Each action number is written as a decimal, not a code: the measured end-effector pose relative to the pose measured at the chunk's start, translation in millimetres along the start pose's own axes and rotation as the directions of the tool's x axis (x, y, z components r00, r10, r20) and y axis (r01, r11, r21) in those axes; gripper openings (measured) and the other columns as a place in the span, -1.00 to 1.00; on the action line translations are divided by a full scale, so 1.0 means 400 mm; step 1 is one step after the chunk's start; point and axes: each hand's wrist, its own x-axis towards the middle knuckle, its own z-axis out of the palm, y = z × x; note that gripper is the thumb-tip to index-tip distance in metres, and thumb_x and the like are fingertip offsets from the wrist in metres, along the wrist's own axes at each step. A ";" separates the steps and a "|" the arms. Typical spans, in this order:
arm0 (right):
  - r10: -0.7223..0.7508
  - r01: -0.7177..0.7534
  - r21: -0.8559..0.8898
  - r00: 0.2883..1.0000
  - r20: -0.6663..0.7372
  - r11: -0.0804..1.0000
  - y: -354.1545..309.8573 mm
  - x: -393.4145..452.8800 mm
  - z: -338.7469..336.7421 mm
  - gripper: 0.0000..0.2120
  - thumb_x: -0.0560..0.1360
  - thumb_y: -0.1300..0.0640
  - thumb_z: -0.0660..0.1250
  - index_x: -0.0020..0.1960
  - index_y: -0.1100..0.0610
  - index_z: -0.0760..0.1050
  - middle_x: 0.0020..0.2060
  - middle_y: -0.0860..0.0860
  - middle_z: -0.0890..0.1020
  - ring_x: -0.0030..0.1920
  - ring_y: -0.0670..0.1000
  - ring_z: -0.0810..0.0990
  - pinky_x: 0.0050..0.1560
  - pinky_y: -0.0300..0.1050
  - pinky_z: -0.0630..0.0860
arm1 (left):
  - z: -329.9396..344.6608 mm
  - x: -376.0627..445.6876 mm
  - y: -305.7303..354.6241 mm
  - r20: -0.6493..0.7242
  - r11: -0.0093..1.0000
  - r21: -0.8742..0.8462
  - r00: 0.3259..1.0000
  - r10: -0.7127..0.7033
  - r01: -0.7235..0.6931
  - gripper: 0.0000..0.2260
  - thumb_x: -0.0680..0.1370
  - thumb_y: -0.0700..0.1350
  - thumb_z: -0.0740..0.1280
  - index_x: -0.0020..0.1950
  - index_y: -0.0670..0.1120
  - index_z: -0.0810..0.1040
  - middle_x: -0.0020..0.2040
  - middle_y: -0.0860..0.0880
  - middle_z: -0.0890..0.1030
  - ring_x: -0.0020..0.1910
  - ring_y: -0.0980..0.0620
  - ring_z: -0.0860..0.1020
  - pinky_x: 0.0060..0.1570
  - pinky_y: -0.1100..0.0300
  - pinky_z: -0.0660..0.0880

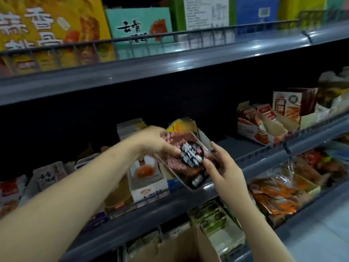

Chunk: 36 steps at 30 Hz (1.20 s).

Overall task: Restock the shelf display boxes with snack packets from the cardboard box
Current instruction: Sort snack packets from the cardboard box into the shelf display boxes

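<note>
While the left hand point(160, 142) grips the upper left edge of a stack of dark, glossy plastic snack packets point(190, 157), thumb curled over their face, the right hand point(224, 167) pinches the lower right edge. The stack hangs tilted above the grey metal shelf rail point(264, 159). It looks light, flexible and slippery, so holding opposite edges seems wise.

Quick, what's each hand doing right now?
Left hand: grips the dark snack packets at their upper left edge.
Right hand: holds the same packets from the lower right.
</note>
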 end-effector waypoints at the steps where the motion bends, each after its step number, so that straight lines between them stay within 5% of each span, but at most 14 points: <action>1: 0.008 -0.010 -0.086 1.000 -0.030 0.996 0.030 0.013 -0.003 -0.52 0.59 -0.01 0.23 0.49 -0.03 0.25 0.34 -0.11 0.44 0.34 -0.11 0.38 0.32 -0.19 0.36 | -0.009 0.031 0.019 -0.068 1.000 0.002 0.998 0.003 -0.003 -0.62 0.34 -0.08 0.58 0.10 -0.12 0.61 0.03 -0.07 0.67 -0.01 -0.05 0.64 0.08 0.02 0.59; 6: -0.101 0.105 -0.464 0.994 0.035 0.880 0.128 0.054 0.016 -0.50 0.59 -0.17 -0.11 0.51 -0.15 0.04 0.48 -0.25 -0.02 0.51 -0.16 -0.14 0.43 -0.22 -0.19 | -0.051 0.161 0.110 -0.239 0.998 0.062 0.971 0.015 0.000 -0.66 0.42 -0.08 0.53 0.13 -0.12 0.55 0.00 -0.05 0.62 -0.18 0.03 0.60 -0.28 0.27 0.55; 9: -0.111 0.165 -0.535 0.985 0.132 0.828 0.158 0.062 0.044 -0.48 0.51 -0.23 -0.30 0.46 -0.28 -0.20 0.44 -0.32 -0.22 0.43 -0.24 -0.40 0.38 -0.27 -0.41 | -0.040 0.234 0.134 -0.227 0.980 0.193 0.974 -0.007 0.052 -0.46 0.41 -0.04 0.53 0.33 -0.15 0.47 0.22 -0.10 0.58 0.10 -0.08 0.59 0.06 0.14 0.53; 11: -0.109 0.174 -0.564 0.983 0.146 0.807 0.180 0.061 0.057 -0.44 0.48 -0.23 -0.33 0.49 -0.27 -0.21 0.43 -0.33 -0.26 0.41 -0.25 -0.45 0.34 -0.30 -0.48 | -0.013 0.271 0.141 -0.205 0.953 0.288 0.978 -0.037 0.097 -0.39 0.43 -0.04 0.51 0.41 -0.15 0.40 0.29 -0.13 0.53 0.20 -0.13 0.54 0.05 0.13 0.49; 17: -0.131 0.156 -0.510 0.988 0.085 0.846 0.208 0.063 0.064 -0.49 0.55 -0.16 -0.10 0.50 -0.22 0.12 0.45 -0.33 -0.02 0.46 -0.23 -0.25 0.39 -0.26 -0.38 | 0.080 0.353 0.149 -0.154 0.832 0.536 0.986 -0.070 0.143 -0.42 0.49 -0.07 0.47 0.43 -0.22 0.37 0.37 -0.16 0.46 0.29 -0.14 0.48 0.15 0.11 0.44; 22: -0.129 0.163 -0.512 0.986 0.102 0.843 0.226 0.051 0.078 -0.46 0.55 -0.15 -0.08 0.53 -0.23 0.01 0.50 -0.28 -0.08 0.52 -0.13 -0.21 0.43 -0.13 -0.29 | 0.155 0.407 0.090 -0.179 0.703 0.690 0.982 -0.063 0.171 -0.33 0.48 0.03 0.45 0.49 -0.10 0.24 0.48 -0.14 0.32 0.45 -0.19 0.28 0.44 -0.13 0.08; 29: -0.123 0.152 -0.507 0.988 0.091 0.849 0.229 0.049 0.085 -0.45 0.55 -0.14 -0.07 0.53 -0.23 -0.03 0.51 -0.24 -0.08 0.51 -0.11 -0.21 0.45 -0.08 -0.24 | 0.182 0.385 0.008 -0.307 0.737 0.675 0.894 0.326 -0.036 -0.26 0.45 -0.05 0.43 0.54 0.03 0.14 0.45 -0.12 0.20 0.43 -0.16 0.15 0.38 -0.02 0.09; 36: -0.076 0.129 -0.511 0.989 0.124 0.850 0.207 0.042 0.076 -0.43 0.54 -0.17 -0.11 0.54 -0.23 -0.10 0.50 -0.25 -0.17 0.49 -0.13 -0.30 0.44 -0.12 -0.31 | 0.194 0.357 -0.030 -0.301 0.813 0.572 0.894 0.332 -0.110 -0.32 0.59 0.01 0.28 0.59 0.05 -0.04 0.59 -0.06 0.09 0.56 -0.06 0.01 0.51 -0.03 -0.15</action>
